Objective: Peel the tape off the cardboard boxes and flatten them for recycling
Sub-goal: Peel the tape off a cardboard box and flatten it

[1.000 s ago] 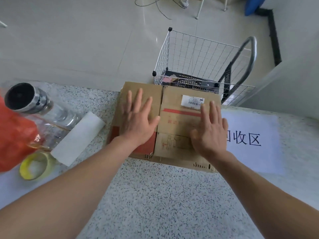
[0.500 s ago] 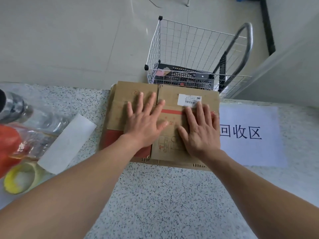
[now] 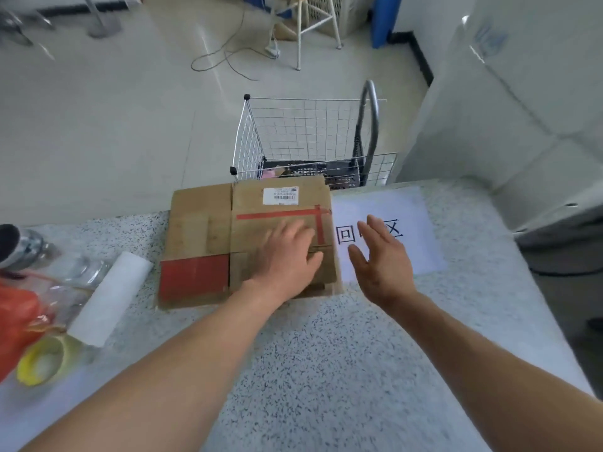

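A flattened brown cardboard box [image 3: 202, 223] with a red panel, red printed lines and a white barcode label lies on the speckled table at its far edge. My left hand [image 3: 287, 259] lies flat on the box's right half, fingers straight. Just off the box's right edge, my right hand [image 3: 378, 259] hovers with fingers spread over a white paper sign [image 3: 421, 223] with black characters. It holds nothing.
At the table's left stand a yellow tape roll [image 3: 42, 363], a white roll [image 3: 111, 295], a clear bottle [image 3: 75, 272], a steel cup [image 3: 16, 246] and an orange bag [image 3: 16, 318]. A wire-mesh cart [image 3: 306, 138] stands on the floor behind the box.
My right hand has lifted off the box and moved right over the paper sign. My left hand has slid right across the box. The view has tilted up.
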Motion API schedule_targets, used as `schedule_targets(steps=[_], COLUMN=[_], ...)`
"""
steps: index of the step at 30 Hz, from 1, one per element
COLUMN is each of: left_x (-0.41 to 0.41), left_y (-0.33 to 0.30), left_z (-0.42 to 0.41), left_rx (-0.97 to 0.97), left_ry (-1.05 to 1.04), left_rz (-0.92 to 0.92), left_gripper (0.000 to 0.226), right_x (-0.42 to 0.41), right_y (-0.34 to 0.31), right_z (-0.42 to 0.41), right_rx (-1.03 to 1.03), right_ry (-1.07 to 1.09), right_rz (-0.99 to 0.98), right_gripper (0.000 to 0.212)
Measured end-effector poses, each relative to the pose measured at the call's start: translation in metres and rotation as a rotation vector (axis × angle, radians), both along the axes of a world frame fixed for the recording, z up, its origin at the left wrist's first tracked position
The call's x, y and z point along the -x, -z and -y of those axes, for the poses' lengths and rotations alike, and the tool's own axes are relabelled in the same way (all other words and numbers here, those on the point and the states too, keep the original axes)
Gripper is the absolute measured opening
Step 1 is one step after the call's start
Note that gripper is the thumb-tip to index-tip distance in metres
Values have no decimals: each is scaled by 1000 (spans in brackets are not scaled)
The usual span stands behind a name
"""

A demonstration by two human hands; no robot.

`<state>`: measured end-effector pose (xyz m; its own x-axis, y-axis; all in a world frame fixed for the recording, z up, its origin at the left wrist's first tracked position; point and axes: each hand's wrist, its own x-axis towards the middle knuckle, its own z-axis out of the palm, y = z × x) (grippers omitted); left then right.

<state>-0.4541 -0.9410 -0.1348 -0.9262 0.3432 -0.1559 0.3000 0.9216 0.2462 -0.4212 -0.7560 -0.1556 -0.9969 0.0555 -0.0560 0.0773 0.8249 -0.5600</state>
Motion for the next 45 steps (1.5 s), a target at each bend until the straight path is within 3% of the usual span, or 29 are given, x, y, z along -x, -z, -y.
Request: schedule_targets(steps=[9,13,20,35,45], left_x=[-120,-182,-268,-401,-438], left_y=[-47,-67,-98,-101,-107], left_z=[-230,-350,-529,-833,-961], left_rx=[54,9,-6,-44,-21], left_ry=[304,441,708,1269,1497], left_rz=[-9,-53,-117,-136,-170], left_gripper=[49,45,46,52,53], right_x=[-170,-257,-386,-568,-619], right_y=[-47,-74,-110,-143,-151], right_z=[-211,-320,-470,-665,-746], right_rx=[-98,-178,-251,-318,-338], right_ry=[194,343,668,1282,1474], right_rz=[-97,-79,17,295,394], right_gripper=[42,25,36,43,45])
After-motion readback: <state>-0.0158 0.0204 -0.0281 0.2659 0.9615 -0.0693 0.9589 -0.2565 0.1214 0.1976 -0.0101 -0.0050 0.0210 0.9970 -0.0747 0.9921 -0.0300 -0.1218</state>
